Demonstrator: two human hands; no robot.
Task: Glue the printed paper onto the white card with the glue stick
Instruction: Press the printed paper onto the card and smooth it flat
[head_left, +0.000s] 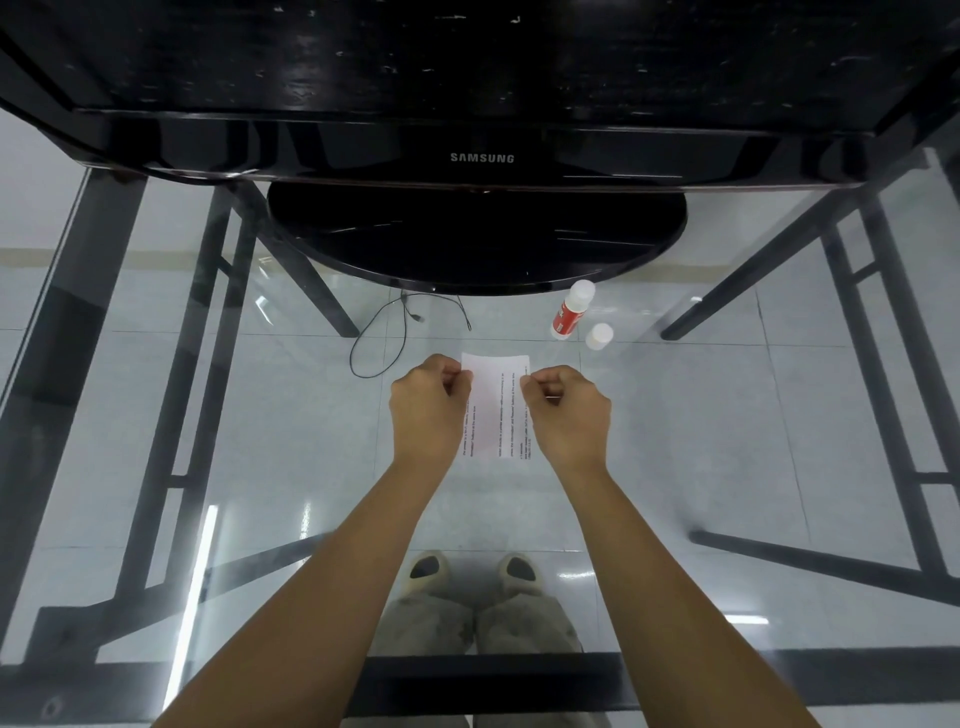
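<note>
A strip of printed paper (496, 410) hangs between both hands over the glass table, text lines running along its length. My left hand (428, 402) pinches its left edge near the top; my right hand (569, 410) pinches the right edge. I cannot tell whether a white card lies under the paper. The glue stick (571, 310), white with a red label, stands uncapped at the far right of the paper, leaning slightly. Its white cap (599, 335) stands beside it on the glass.
A black Samsung monitor (480, 156) on a round black base (475, 239) fills the far side of the glass table (208, 415). A thin black cable (384, 338) loops left of the paper. Black table legs and my feet show through the glass.
</note>
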